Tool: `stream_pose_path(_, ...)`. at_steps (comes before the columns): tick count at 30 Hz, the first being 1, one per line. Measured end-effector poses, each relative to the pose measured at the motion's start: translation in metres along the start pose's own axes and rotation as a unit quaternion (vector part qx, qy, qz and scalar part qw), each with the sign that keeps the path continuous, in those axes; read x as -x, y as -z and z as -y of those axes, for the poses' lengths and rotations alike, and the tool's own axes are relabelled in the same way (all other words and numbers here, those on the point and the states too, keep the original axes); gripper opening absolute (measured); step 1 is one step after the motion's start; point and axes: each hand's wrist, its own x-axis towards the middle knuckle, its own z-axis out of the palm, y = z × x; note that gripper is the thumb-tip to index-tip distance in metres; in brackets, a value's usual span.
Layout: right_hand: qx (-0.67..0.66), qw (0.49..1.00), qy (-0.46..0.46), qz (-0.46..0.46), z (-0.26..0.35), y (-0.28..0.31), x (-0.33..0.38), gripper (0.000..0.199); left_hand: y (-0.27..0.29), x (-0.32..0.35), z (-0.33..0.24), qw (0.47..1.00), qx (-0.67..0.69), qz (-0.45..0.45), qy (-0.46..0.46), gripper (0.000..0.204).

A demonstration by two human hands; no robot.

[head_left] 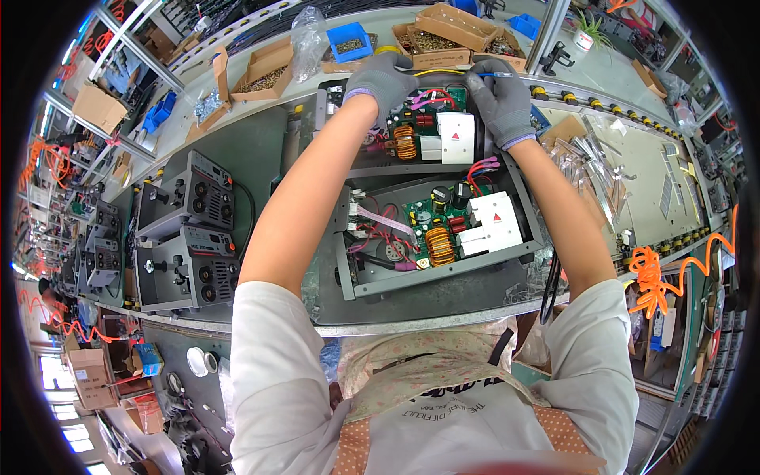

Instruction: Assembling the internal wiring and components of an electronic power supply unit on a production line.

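Observation:
Both my hands wear grey gloves and are over the far edge of an open welding machine case point(380, 169). A thin yellow wire point(442, 71) runs between them. My left hand point(381, 81) has its fingers closed on the wire's left part. My right hand point(502, 101) pinches its right part, where a short blue-and-dark piece point(497, 74) sticks out beside the fingers. Below the hands, the case shows a green circuit board, a copper coil point(404, 142) and a white cover plate point(457, 138). A second open case point(443, 275) of the same kind stands nearer to me.
Two stacked-looking machines point(198, 245) with front knobs stand at the left. Cardboard boxes of small metal parts point(265, 73) and a blue bin point(348, 39) line the far side. Bagged metal strips point(594, 166) lie at the right, near a coiled orange air hose point(651, 281).

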Motion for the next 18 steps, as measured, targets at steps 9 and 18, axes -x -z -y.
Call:
stream_pose_path(9, 0.066, 0.994, 0.087, 0.002, -0.003, 0.007, 0.005, 0.017, -0.012, 0.041, -0.052, 0.976, 0.054, -0.207, -0.042, 0.052)
stream_pose_path(18, 0.035, 0.996, 0.086, 0.006, 0.003, 0.002, 0.003, 0.020, -0.021, 0.032, -0.019, 0.955, 0.287, -0.018, 0.068, 0.048)
